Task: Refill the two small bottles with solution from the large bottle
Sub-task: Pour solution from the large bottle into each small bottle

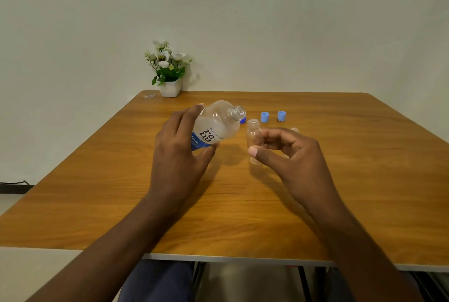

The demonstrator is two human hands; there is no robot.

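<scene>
1. The large bottle is gripped around its labelled lower body by the left hand, thumb on the near side and fingers on the far side. It is held above the table, tilted, with its uncapped neck pointing right.
2. The small bottle is held upright and uncapped, pinched between the thumb and curled fingers of the right hand. Its mouth lies just right of the large bottle's neck, not touching. Whether its base rests on the table cannot be told.
3. The second small bottle is mostly hidden behind the right hand; only its rim is seen.
4. Two light caps stand side by side on the table, beyond the small bottles.
5. A dark cap is partly hidden behind the large bottle's neck.
6. A flower pot stands at the far edge, left of centre.
</scene>
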